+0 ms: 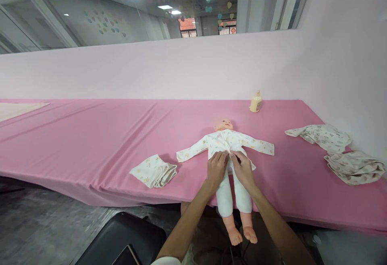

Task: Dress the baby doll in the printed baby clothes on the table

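Note:
A baby doll [224,125] lies on its back on the pink-covered table, its feet hanging past the front edge. It wears a white patterned baby shirt [220,139] with the long sleeves spread out to both sides. At the front of the shirt, over the belly, my left hand [217,169] pinches the cloth. My right hand [242,169] pinches the shirt close beside it, just across the middle. Fingertips of both hands nearly meet, and the exact bit of cloth between them is too small to make out. Folded patterned cloth [155,171] rests left of the doll.
A pump bottle [255,102] stands near the wall at the back. Crumpled patterned clothes [326,137] and a bundled cloth [353,167] lie at the right. The pink tablecloth [90,144] drapes over the front edge. A black chair [127,234] with a phone [126,256] is below left.

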The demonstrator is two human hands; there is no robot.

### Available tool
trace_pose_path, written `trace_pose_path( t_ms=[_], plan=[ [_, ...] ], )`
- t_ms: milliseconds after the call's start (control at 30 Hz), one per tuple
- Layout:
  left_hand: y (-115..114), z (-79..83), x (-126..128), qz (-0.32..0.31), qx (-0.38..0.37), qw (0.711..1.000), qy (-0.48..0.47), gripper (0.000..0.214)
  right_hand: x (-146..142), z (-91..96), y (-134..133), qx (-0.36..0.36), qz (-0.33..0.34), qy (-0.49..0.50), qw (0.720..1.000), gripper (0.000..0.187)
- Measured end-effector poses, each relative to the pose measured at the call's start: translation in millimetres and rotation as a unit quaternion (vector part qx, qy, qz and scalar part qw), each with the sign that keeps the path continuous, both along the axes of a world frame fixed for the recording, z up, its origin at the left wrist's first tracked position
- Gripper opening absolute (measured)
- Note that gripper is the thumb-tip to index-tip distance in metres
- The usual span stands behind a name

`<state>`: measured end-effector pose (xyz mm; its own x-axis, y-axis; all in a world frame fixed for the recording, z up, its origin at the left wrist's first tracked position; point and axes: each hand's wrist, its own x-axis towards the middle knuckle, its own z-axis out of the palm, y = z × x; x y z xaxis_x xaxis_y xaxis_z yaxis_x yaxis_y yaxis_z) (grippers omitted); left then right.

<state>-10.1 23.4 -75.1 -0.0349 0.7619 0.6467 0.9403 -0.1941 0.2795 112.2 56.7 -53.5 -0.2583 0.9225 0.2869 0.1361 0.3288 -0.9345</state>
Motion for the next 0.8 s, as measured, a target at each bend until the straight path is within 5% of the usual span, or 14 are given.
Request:
trace_pose_path(
  t_ms=[567,800],
  plan=[
    [1,-2.8,-1,-0.002,-0.011,0.999,-0.043,0.025,-3,-2.6,-9,0.022,0.002,0.035,0.999,0.026],
    [-3,17.4,-1,-0.051,-0.094,0.966,-0.235,0.022,-4,-3.2,-11,0.038,0.003,0.015,0.999,0.029]
  ],
)
